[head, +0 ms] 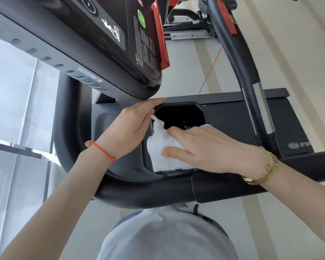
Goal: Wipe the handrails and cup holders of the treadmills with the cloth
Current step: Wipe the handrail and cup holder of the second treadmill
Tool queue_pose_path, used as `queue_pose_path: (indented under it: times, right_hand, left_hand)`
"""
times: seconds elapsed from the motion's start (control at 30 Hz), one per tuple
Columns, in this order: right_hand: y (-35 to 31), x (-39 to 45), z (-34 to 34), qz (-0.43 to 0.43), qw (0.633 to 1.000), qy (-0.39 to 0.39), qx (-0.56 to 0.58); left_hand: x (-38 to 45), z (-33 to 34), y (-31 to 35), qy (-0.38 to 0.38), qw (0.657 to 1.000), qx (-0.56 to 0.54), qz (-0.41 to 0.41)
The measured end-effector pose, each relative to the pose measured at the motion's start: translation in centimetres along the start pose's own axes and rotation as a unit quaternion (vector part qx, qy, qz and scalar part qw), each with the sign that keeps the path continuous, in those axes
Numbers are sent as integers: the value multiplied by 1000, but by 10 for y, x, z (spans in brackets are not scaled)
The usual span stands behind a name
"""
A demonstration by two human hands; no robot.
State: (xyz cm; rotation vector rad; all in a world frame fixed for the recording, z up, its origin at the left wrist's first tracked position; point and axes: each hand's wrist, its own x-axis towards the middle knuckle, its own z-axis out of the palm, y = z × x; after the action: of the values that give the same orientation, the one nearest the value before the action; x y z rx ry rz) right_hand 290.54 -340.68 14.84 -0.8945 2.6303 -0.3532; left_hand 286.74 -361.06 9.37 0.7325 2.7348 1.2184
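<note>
A: From the head view, how is the cloth (165, 147) held, and why there?

B: It is pressed flat under the right hand (210, 149), whose fingers are laid out straight and slightly spread on top of it, not curled round it. One corner is drawn up toward the left hand (128, 126), just beyond the right fingertips. It is judged that the cloth is being fed over the rim into the cup holder (180, 115), which lies directly ahead of the right hand.

A: And the left hand?

B: Its fingers are stretched toward the holder's near edge, with the cloth corner at their tips. Whether that corner is pinched cannot be told; the fingers look mostly straight. It is probably placed there to guide the cloth in.

A: What is found around the hands?

B: A dark tray (120, 166) is spread beneath both hands, and the curved handrail (139, 194) is passed under the wrists, on the body's side. The console (101, 44) is hung above the left hand. Beyond the right hand a second handrail (251, 87) with a silver sensor strip is seen, and past it the belt deck (242, 119).

A: The room?

B: A pale striped floor (298, 53) is shown to the right, with another machine (186, 25) far ahead. Bright panels (11, 91) are seen outside the left arm.
</note>
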Motion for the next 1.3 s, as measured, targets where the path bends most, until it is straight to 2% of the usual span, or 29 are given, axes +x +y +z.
queue_pose_path:
  times: [0.2,0.33,0.47,0.57,0.8,0.97,1.13,1.23,1.3]
  right_hand:
    - [6,-27,0,-34,998,14,-46]
    - [18,-33,-10,-40,999,-22,-16]
    - [32,-47,-15,-80,995,-56,37]
    - [27,-49,-12,-90,995,-16,24]
    - [-3,-1,6,-24,999,41,15]
    - [3,-26,7,-60,995,78,-30]
    - [11,-53,-2,-91,987,97,-88]
    - [14,-69,9,-30,989,127,-75]
    - [17,-73,14,57,985,163,11]
  left_hand:
    - [-1,0,-1,7,1000,7,19]
    - [-2,-1,-1,4,1000,9,21]
    - [-2,-3,1,1,1000,7,12]
    - [-3,-4,3,1,1000,6,8]
    - [-4,-2,3,12,1000,-10,-25]
    - [-6,2,7,53,998,22,-14]
    - [-20,17,25,93,992,12,-80]
    - [-29,25,36,122,985,8,-125]
    - [-32,32,44,136,980,15,-146]
